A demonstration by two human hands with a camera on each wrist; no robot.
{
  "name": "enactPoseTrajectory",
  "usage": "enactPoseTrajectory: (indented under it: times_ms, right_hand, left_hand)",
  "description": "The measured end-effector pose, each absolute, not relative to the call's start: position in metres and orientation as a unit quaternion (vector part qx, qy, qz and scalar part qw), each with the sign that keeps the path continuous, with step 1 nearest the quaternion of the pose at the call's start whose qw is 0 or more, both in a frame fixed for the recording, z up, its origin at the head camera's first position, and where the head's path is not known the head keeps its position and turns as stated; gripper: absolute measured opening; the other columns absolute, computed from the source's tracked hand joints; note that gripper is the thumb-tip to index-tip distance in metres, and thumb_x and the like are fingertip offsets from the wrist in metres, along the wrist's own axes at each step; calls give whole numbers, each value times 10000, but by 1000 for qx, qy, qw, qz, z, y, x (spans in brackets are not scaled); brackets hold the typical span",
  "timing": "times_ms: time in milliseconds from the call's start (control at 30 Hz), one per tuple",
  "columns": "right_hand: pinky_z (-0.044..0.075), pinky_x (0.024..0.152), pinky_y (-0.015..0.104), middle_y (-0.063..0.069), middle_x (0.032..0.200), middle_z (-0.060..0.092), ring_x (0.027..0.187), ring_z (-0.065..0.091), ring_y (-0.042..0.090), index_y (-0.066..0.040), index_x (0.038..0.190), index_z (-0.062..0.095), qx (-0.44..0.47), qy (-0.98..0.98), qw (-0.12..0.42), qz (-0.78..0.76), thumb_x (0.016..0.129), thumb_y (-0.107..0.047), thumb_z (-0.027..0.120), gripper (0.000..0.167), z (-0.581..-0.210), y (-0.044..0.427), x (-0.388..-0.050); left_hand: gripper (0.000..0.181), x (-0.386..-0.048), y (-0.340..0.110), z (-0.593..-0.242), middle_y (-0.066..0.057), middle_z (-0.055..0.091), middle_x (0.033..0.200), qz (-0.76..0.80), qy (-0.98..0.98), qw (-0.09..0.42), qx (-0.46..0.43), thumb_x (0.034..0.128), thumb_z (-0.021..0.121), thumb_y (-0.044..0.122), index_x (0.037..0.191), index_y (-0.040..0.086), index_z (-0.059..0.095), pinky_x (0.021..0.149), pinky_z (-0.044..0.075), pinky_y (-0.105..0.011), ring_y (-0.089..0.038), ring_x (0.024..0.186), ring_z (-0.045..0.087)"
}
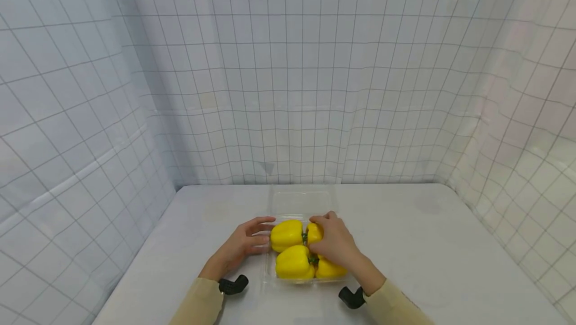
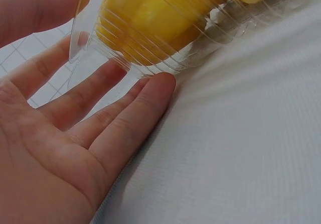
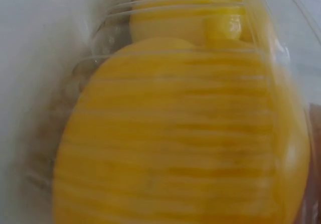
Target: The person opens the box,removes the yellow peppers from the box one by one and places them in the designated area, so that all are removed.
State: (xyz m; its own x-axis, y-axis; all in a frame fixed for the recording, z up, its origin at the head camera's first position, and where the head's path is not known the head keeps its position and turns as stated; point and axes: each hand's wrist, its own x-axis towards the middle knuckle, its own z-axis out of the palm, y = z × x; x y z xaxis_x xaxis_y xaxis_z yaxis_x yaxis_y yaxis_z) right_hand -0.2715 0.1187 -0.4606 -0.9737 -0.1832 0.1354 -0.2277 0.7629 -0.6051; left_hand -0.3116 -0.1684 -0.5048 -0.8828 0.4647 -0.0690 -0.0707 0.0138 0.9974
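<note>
Several yellow bell peppers lie in a clear plastic clamshell container, their green stems turned toward the middle. My right hand is over the right side, with fingers and thumb around the far right bell pepper. It partly covers the near right bell pepper. On the left, my left hand has its fingers extended against the ribbed side of the container, palm facing it. Through the container wall, a bell pepper fills most of the right wrist view, where only a sliver of hand shows.
The container's clear lid lies folded back toward the rear of the white table. Grid-patterned white curtains enclose the back and both sides. A black wrist device sits at the left wrist, another at the right.
</note>
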Motion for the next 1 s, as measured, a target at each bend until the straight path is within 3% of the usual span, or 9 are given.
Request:
enactPoseTrajectory:
  times_ms: [500,1000]
  right_hand:
    - [496,765,378,45,1124,551,952,490,223,-115,1290,684,135,-938,70,312,678,-210,850,642,-457,119,-268]
    - [466,711,340,39,1077,547,899,482,209,-131,1248,708,173,-939,109,277,650,-208,838,617,-453,121,-267]
  left_hand:
    - [577,-312,-168,-506,-143,478,1483,689,683,191,149,947,705,190,1481,164,488,954,532,-448,-317,1258,546]
    - [573,-310,-159,-502,-143,517,1439,653,727,161,135,930,744,308,1441,186,517,903,558,-457,-319,1208,580]
